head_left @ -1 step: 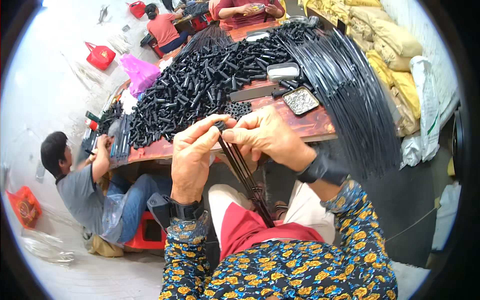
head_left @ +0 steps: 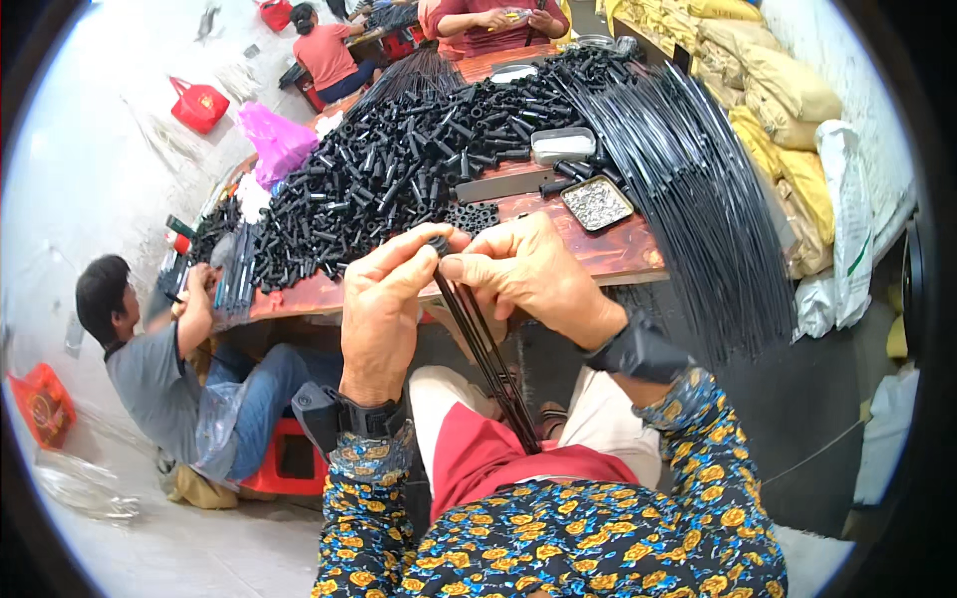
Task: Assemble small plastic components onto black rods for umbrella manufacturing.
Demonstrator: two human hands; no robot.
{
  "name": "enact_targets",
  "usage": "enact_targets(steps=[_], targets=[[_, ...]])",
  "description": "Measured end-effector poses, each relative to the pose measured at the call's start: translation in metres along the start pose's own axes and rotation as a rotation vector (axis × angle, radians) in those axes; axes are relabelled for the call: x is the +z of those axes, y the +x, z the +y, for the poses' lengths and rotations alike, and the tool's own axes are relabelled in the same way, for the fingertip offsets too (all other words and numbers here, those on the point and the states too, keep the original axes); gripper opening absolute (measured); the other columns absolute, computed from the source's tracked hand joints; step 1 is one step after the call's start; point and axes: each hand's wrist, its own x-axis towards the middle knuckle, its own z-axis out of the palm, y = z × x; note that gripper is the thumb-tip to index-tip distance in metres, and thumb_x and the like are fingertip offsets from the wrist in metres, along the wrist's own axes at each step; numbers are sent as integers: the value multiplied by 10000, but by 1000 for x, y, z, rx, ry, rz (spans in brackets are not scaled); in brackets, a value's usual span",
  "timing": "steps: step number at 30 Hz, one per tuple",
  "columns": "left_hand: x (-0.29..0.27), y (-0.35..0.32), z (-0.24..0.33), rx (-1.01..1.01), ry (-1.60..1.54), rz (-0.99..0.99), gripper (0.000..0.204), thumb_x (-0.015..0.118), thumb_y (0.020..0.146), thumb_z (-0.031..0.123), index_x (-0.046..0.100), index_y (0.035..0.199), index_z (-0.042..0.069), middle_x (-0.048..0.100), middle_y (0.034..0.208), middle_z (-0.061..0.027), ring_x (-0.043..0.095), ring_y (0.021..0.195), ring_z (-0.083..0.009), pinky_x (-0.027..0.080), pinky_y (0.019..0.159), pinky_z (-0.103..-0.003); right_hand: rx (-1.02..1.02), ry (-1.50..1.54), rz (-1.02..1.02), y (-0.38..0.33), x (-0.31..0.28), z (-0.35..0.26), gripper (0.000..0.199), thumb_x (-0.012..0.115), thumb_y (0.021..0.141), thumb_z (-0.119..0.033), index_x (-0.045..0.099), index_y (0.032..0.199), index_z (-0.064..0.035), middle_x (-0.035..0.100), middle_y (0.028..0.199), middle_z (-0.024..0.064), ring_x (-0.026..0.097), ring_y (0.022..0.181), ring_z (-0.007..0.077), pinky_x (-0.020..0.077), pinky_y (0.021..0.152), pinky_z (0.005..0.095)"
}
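Left hand [head_left: 382,317] pinches small black cap [head_left: 439,242]; right hand [head_left: 538,277] pinches thin black rods [head_left: 478,339] just below it, near side of desk [head_left: 630,251]. Loosened pinch could let rods splay or slip out.

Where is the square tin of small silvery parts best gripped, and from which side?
Probably the near rim of the tin, coming from the wearer's side: it lies flat with bare tabletop there, while black tubes crowd its far edge.
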Motion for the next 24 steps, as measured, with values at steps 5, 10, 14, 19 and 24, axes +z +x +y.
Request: enact_targets(steps=[5, 10, 14, 19, 24], targets=[[17, 9, -7, 57, -73, 80, 260, 631, 913, 24, 690, 1158, -40, 724, 1065, -130, 675, 961, -160, 519, 899, -297, -353, -567, 230, 0, 6, 0, 216, 760, 862, -189, 711, 835, 19, 647, 662, 51, 586, 598, 73, 437, 516, 254], [23, 8, -30, 53, -338, 184, 276, 660, 928, 44, 672, 1196, -21, 724, 1025, -115, 677, 944, -161, 540, 870, -317, -301, -625, 237, 6, -14, 2, 305, 755, 823, -223, 652, 720, 45, 580, 554, 129, 530, 501, 112, 411, 480, 336], [10, 8, -53, 40, -245, 240, 210, 685, 944, 101, 690, 1127, -2, 723, 984, -83, 687, 871, -150, 557, 802, -284, -213, -409, 150, 10, -25, 5, 293, 711, 891, -162, 632, 672, 14, 552, 563, 3, 494, 526, 37, 370, 434, 265], [18, 11, -54, 36, -254, 135, 154, 701, 938, 120, 702, 1040, 4, 712, 912, -49, 679, 773, -110, 566, 713, -255, -182, -359, 89, 3, -24, -1, 263, 684, 923, -160, 652, 724, 9, 571, 617, -30, 502, 540, 23, 406, 436, 234], [18, 12, -45, 23, -262, 91, 104, 689, 945, 108, 688, 966, 6, 707, 882, -49, 665, 730, -99, 569, 666, -248, -158, -442, 99, 1, -20, -2, 247, 662, 929, -148, 669, 743, 14, 571, 593, -19, 508, 524, 31, 404, 432, 238]])
